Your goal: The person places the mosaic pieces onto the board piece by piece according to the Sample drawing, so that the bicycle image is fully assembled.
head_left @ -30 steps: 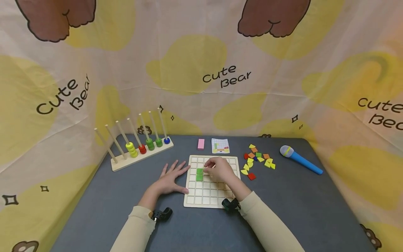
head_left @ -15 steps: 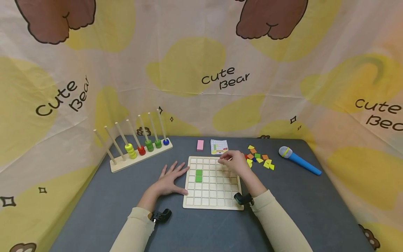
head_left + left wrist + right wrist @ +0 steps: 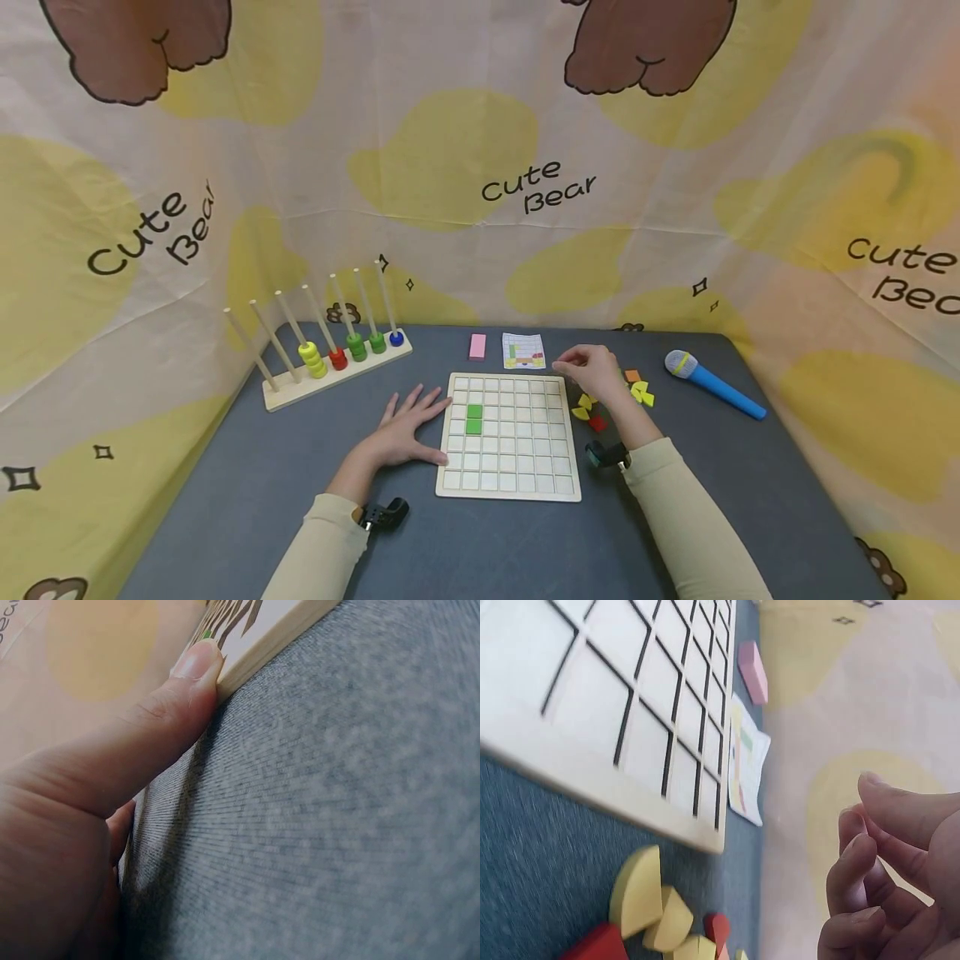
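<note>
A pale wooden grid board (image 3: 517,457) lies in the middle of the table in the head view. Two green square tiles (image 3: 474,419) sit in neighbouring cells on its left side. Fingers spread, my left hand (image 3: 397,433) rests along the board's left edge; its thumb (image 3: 176,694) presses the rim in the left wrist view. Beyond the board's top right corner, my right hand (image 3: 596,372) hovers over the loose pile, fingers loosely curled and nothing visible between thumb and fingertips. Part of the pile, with yellow pieces (image 3: 641,892) and a red piece (image 3: 596,945), is hidden beneath it.
Behind the board lie a pattern card (image 3: 523,352) and a pink block (image 3: 477,347). A peg stand (image 3: 337,373) with coloured rings is at the back left. A blue toy microphone (image 3: 720,387) lies at the right. A printed cloth (image 3: 450,275) encloses the table.
My right hand has moved from beside the green tiles, over the board's top edge, to the loose pieces at the right. My left hand has stayed at the board's edge.
</note>
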Demonstrator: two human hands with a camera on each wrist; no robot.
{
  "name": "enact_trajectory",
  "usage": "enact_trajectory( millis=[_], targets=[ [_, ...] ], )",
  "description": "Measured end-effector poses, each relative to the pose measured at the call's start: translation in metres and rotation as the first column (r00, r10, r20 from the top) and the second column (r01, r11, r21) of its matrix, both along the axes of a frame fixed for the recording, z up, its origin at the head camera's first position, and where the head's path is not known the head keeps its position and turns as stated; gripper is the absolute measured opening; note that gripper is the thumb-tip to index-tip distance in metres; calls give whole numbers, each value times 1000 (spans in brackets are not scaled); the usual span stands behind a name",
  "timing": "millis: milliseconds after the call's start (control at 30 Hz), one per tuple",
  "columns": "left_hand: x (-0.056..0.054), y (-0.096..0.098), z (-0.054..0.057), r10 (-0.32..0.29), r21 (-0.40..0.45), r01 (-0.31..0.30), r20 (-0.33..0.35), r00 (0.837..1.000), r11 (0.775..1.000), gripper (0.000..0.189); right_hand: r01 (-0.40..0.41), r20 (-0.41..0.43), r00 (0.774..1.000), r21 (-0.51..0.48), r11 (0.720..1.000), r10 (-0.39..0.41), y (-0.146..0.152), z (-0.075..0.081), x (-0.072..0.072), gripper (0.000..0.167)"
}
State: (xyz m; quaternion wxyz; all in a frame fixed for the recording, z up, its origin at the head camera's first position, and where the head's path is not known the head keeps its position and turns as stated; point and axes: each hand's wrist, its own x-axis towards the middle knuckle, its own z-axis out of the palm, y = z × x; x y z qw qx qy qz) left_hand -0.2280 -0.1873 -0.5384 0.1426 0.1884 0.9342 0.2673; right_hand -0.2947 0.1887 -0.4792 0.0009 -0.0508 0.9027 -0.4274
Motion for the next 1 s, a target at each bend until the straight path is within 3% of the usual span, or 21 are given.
enact_trajectory(
  millis=[333, 667, 833, 1000],
  targets=[
    [1, -1, 1, 7, 3, -7, -3, 1000, 1000, 109, 24, 30, 999, -3, 1000, -24, 29, 0, -24, 26],
    [1, -1, 0, 0, -3, 0, -2, 1000, 1000, 108, 62, 91, 994, -17, 998, -60, 50, -11, -41, 34],
    [1, 0, 0, 1, 2, -1, -7, 1000, 1000, 109, 102, 116, 988, -16, 995, -100, 57, -17, -48, 35],
    [2, 0, 0, 5, 2, -5, -7, 1000, 1000, 109, 155, 161, 975, -12, 988, -151, 61, -25, -52, 46]
  ],
)
